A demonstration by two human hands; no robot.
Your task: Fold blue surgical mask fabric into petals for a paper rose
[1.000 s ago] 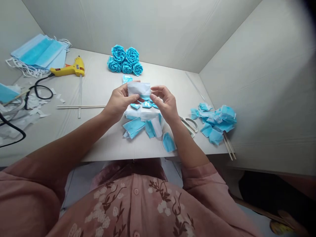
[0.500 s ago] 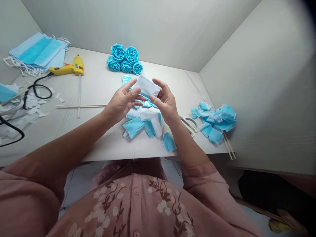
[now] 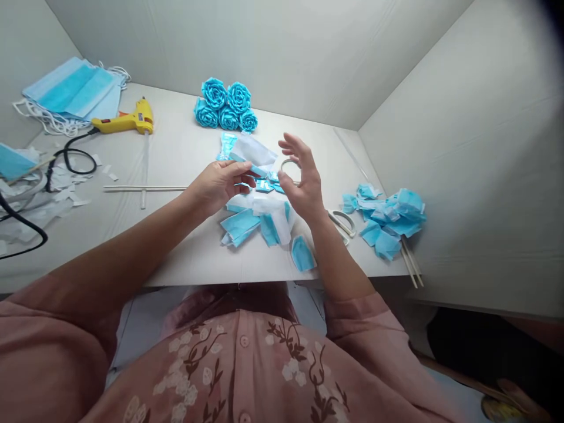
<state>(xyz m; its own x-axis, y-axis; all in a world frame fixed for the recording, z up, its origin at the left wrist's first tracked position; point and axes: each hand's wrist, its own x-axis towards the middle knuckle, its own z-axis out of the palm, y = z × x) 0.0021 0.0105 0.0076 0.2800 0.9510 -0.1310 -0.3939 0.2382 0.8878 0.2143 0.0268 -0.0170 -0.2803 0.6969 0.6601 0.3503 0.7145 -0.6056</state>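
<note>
My left hand [image 3: 219, 183] pinches a white piece of mask fabric [image 3: 254, 153] with a blue edge, held just above the table. My right hand [image 3: 302, 182] hovers beside it with fingers spread and holds nothing. Below both hands lies a pile of cut blue and white mask pieces [image 3: 259, 218]. A small clear ring, perhaps a tape roll [image 3: 288, 164], shows behind my right hand's fingers.
Several blue fabric roses [image 3: 225, 108] sit at the back. A yellow glue gun [image 3: 126, 121] with black cord, stacked masks [image 3: 73, 94] and scraps lie left. Thin sticks [image 3: 143, 188] cross the table. Scissors [image 3: 341, 222] and more blue pieces [image 3: 388, 214] lie right.
My right hand has let go of the white piece and opened, lifting slightly right. My left hand alone keeps the piece, now tilted and lower.
</note>
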